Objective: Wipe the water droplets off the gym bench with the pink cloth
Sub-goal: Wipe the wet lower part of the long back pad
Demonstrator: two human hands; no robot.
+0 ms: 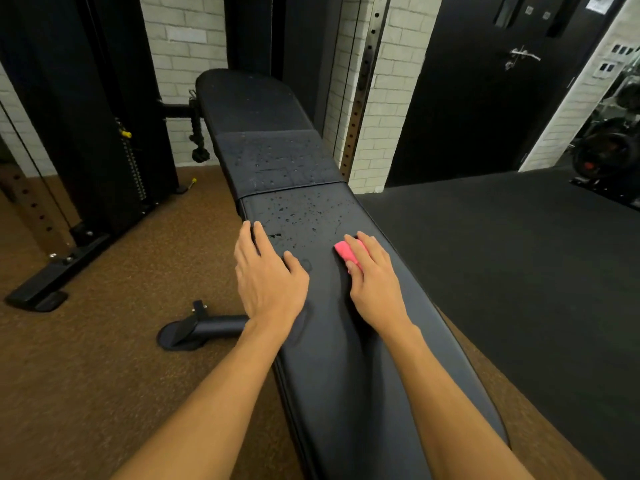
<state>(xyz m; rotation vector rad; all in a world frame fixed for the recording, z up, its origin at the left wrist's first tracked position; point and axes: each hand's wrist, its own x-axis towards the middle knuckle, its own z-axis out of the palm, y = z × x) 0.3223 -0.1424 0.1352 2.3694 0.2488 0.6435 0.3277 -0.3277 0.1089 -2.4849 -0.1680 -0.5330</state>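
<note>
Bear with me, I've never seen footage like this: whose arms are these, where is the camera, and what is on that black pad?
There is no machine here: a person wears a camera on the head, looking down at their own arms. The left hand rests open on a black gym bench. The right hand holds a pink cloth against the pad, fingers over it. Beyond both hands, water droplets dot the bench; the near part looks dry.
</note>
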